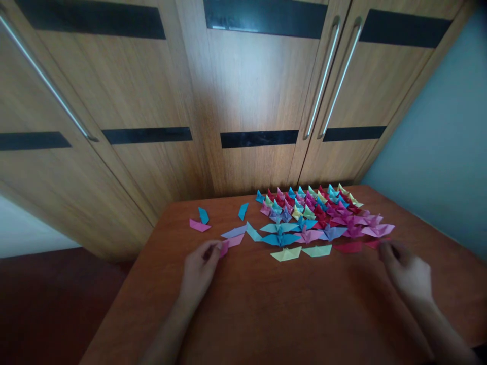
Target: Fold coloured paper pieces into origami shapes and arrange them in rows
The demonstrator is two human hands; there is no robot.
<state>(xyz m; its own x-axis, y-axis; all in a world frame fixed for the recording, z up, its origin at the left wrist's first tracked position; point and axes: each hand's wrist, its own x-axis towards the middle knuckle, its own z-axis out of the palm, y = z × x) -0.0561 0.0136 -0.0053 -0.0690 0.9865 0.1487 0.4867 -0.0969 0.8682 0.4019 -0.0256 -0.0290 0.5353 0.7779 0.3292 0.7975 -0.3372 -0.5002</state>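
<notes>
My left hand rests on the brown wooden table, its fingers pinched on the end of a pink folded paper piece. My right hand lies at the right, fingers curled beside a red folded paper; I cannot tell whether it grips it. Between and beyond the hands lies a spread of several colourful origami pieces: pink, blue, red, yellow and purple. Two yellow-green paper boats lie nearest me.
Loose pieces lie apart at the left: a pink one and two blue ones. Wooden wardrobe doors with metal handles stand right behind the table. A pale wall is at the right.
</notes>
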